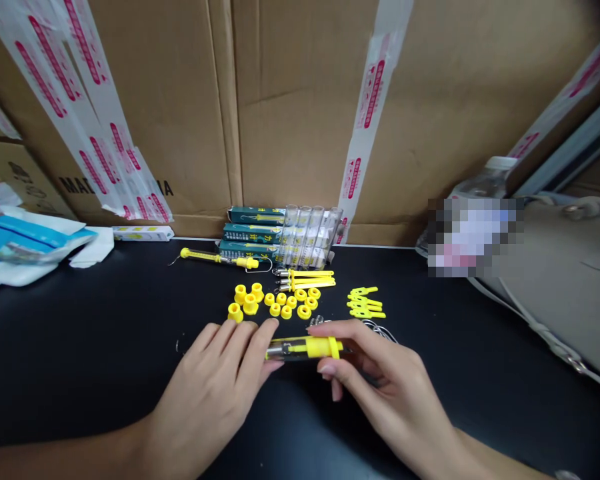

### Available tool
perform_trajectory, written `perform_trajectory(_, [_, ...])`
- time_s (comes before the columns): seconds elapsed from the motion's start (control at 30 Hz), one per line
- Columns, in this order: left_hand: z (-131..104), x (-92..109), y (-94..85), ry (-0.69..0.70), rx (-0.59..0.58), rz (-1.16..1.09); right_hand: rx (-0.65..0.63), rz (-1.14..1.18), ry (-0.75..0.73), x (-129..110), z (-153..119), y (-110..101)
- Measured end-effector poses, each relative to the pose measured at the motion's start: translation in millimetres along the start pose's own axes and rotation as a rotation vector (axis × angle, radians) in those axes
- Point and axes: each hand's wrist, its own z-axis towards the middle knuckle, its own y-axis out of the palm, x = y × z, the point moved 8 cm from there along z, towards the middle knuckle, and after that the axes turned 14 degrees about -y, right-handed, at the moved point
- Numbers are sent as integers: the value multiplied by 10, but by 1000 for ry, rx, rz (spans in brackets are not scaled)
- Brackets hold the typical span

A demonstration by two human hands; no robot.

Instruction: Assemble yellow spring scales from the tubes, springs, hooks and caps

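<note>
Wrapped round the clear tube of a spring scale (291, 349) is my left hand (219, 373), which hides most of that tube. My right hand (387, 380) has thumb and fingers at the yellow end cap on the scale's right end. Just beyond the hands stand several yellow plastic caps (251, 304) and several small yellow rings (287, 311). Metal springs (317, 321) and wire hooks (380, 329) lie partly hidden behind my right hand. Farther back are yellow rods with springs (310, 280), and to the right several flat yellow tabs (366, 304).
A complete spring scale (205, 256) lies at the back, beside green boxes (250, 233) with clear tubes (310, 237) on them. Cardboard boxes (300, 120) wall off the black table (105, 333). A plastic bottle (490, 180) and a beige bag (565, 267) stand right; blue-white packaging (30, 233) lies left.
</note>
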Motion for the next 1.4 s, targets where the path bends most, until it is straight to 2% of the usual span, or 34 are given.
perform_trajectory(0.3, [70,-217,63,29,-8,-36,46,149,116,179,5,-34])
perform_trajectory(0.43, [74,-280,97,20,-12,-83,0,188,142,202,63,-54])
perform_trajectory(0.57, [48,-287,151,0,-72,-164,-57,168,132,193,85,-97])
perform_trajectory(0.7, [61,-269,113,-4,-58,-171,-103,149,95,165,103,-117])
perform_trajectory(0.83, [92,-254,76,-5,-32,-146,-99,182,123,182,105,-106])
perform_trajectory(0.97, [74,-247,109,21,-70,-261,-87,174,156,222,77,-95])
perform_trajectory(1.13, [49,-306,188,-36,-192,-464,-77,124,109,176,73,-120])
perform_trajectory(1.27, [55,-336,187,-65,-198,-510,-44,101,26,88,117,-190])
perform_trajectory(1.4, [70,-391,241,-132,-232,-557,-8,119,14,68,173,-250])
